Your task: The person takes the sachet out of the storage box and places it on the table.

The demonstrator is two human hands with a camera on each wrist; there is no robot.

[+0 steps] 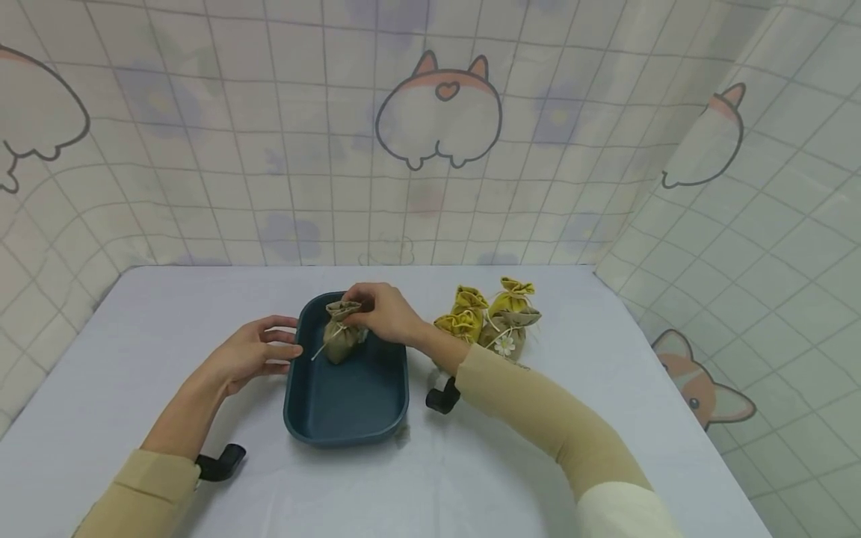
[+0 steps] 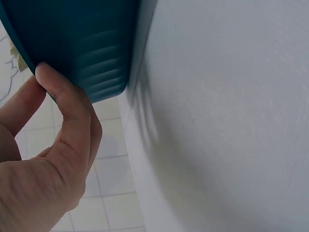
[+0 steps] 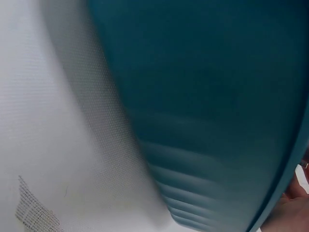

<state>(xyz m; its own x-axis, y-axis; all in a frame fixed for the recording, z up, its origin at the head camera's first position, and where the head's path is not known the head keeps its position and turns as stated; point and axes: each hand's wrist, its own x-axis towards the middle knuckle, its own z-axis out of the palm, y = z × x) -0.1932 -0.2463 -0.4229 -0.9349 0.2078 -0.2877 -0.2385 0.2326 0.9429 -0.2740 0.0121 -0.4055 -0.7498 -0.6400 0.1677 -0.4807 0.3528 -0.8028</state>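
Observation:
My right hand pinches the gathered neck of an olive-brown drawstring pouch inside a dark blue plastic bin. A pale cord hangs from the pouch's neck. Something small and pale shows beside it, partly hidden by the hand. At the bin's left side, my left hand has its fingers spread, fingertips right at the rim. In the left wrist view, bent fingers meet the edge of the bin. The bin's ribbed outer wall fills much of the right wrist view, hiding the pouch there.
To the right of the bin stand several more drawstring pouches: yellow ones and a grey-brown one with a white flower. Each wrist carries a black camera mount. The white table ends at a checked curtain.

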